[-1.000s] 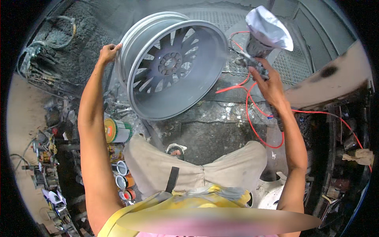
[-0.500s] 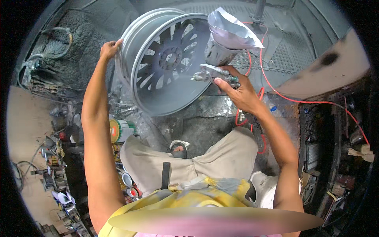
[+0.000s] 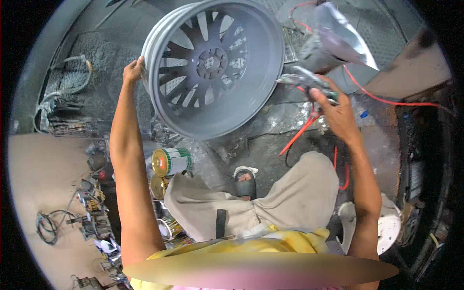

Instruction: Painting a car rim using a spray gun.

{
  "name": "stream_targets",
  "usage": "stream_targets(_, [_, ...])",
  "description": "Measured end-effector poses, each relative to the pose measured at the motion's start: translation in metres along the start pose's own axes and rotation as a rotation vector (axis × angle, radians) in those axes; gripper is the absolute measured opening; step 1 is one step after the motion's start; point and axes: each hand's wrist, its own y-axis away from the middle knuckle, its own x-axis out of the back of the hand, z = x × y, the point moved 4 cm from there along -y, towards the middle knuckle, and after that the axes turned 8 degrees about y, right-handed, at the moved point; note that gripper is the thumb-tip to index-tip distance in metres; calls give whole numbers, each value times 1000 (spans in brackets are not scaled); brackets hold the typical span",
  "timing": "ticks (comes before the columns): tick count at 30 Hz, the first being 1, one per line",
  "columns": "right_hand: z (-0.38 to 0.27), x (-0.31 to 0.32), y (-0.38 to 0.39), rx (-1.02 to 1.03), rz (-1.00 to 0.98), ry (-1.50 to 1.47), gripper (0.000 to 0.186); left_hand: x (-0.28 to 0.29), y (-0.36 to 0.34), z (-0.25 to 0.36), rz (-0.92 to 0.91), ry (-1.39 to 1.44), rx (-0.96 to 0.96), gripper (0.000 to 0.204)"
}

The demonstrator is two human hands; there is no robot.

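Note:
A grey car wheel rim [image 3: 217, 123] stands tilted in front of me, its hollow back side and spokes facing me. On the rim's left outer edge rests my left hand [image 3: 134, 70], its fingers curled round the lip. My right hand [image 3: 335, 104] grips a spray gun [image 3: 309, 83], whose nozzle points left toward the rim's right edge, a little apart from it. The gun's cup [image 3: 323, 48] sits on top, with a white paper cone [image 3: 355, 41] flaring from its mouth. The trigger fingers are partly hidden behind the gun.
A red air hose [image 3: 406, 103] runs off to the right and another stretch hangs below the gun. Paint cans [image 3: 171, 162] stand by my left knee. Tools and parts [image 3: 89, 208] clutter the left side. A white stool [image 3: 389, 227] is at my right hip.
My right hand has moved right with the spray gun, from in front of the rim to beside its right edge. The rim now faces me more squarely, my left hand still on it.

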Motion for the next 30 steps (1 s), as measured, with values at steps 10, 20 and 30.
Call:
stream_targets(10, [116, 72, 80, -242, 243, 364, 41, -35, -47, -65, -14, 11, -103, 59])
stream_targets(20, [6, 10, -1, 57, 265, -108, 40, 8, 31, -13, 19, 52, -24, 66])
stream_targets(30, [-85, -65, -50, 316, 48, 0, 41, 21, 57, 10, 58, 22, 26, 65])
